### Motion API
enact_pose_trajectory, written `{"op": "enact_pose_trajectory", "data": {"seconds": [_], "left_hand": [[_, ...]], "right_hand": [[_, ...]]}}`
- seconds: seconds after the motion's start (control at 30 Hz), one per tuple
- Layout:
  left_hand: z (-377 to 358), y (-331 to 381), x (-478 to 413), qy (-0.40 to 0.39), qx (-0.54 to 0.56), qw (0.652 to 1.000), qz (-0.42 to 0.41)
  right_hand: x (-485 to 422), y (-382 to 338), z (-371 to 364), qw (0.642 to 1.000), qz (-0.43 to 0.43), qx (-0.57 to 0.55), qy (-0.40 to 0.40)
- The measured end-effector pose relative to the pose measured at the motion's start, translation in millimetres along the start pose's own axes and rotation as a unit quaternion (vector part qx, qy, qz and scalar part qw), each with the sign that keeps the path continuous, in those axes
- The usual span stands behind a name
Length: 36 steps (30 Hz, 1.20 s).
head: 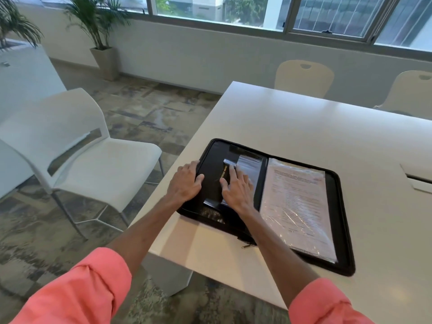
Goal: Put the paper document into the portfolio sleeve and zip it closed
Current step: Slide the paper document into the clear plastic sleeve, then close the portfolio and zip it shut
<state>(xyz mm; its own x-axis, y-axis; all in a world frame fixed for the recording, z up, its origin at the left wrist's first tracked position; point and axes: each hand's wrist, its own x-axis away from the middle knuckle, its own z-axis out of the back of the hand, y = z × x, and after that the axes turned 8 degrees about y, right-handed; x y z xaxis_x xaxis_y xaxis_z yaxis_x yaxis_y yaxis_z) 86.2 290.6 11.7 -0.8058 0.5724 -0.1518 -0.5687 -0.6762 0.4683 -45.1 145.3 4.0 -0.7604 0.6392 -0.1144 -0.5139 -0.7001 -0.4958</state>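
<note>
White table [292, 127] carries the open black zip portfolio [343, 230]; the printed paper document [297, 202] lies in its right clear sleeve. Left hand [184, 183] and right hand [236, 190] rest flat, holding nothing. Better to fold the left cover over evenly before zipping.

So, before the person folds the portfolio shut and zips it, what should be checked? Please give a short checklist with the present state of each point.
1. Paper document inside a clear sleeve on the right half: ok, it lies under plastic.
2. Sheets within the portfolio edge: cannot tell; the near corner looks close to the border.
3. Left hand and right hand off the left half: not ok, both rest on it.
4. Zipper pull free: ok, it hangs at the near edge.
5. Portfolio fully on the table: ok, but near the corner.
</note>
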Motion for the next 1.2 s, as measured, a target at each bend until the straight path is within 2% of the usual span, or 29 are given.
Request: {"op": "enact_pose_trajectory", "data": {"seconds": [0.2, 0.37, 0.47, 0.53, 0.67, 0.77, 0.9, 1.03, 1.1, 1.2], "left_hand": [[8.4, 0.7, -9.3, 0.007, 0.039, 0.999, 0.029], [15.7, 1.0, -18.4, -0.027, 0.057, 0.996, 0.066], [22.5, 6.4, -19.5, 0.019, 0.089, 0.993, 0.07], [29.1, 12.7, -17.9, 0.071, 0.128, 0.988, 0.056], [52.2, 30.8, -18.8, 0.138, 0.235, 0.962, 0.017], [65.8, 52.4, -19.9, 0.138, 0.349, 0.926, -0.019], [62.9, 91.2, -15.8, 0.117, 0.45, 0.882, -0.076], [39.6, 132.4, -6.1, 0.086, 0.427, 0.883, -0.173], [21.8, 149.4, -1.3, 0.055, 0.38, 0.898, -0.216], [-8.5, 169.1, 7.8, -0.017, 0.286, 0.924, -0.252]], "right_hand": [[0.2, -6.0, -3.8, 0.997, -0.026, -0.036, -0.068], [-1.2, -8.2, 2.0, 0.993, -0.03, -0.055, -0.101], [0.5, -8.0, 6.5, 0.992, -0.012, -0.058, -0.111], [2.4, -7.5, 11.0, 0.995, 0.004, -0.073, -0.07], [2.2, -5.7, 30.4, 0.988, 0.01, -0.129, 0.087], [-5.1, 0.0, 53.9, 0.979, -0.013, -0.135, 0.154], [-12.0, 12.1, 93.9, 0.967, -0.063, -0.172, 0.179], [-8.8, 31.1, 134.1, 0.94, -0.094, -0.293, 0.146], [-2.4, 42.0, 155.4, 0.916, -0.11, -0.364, 0.129], [4.9, 62.6, 188.8, 0.898, -0.131, -0.397, 0.138]]}}
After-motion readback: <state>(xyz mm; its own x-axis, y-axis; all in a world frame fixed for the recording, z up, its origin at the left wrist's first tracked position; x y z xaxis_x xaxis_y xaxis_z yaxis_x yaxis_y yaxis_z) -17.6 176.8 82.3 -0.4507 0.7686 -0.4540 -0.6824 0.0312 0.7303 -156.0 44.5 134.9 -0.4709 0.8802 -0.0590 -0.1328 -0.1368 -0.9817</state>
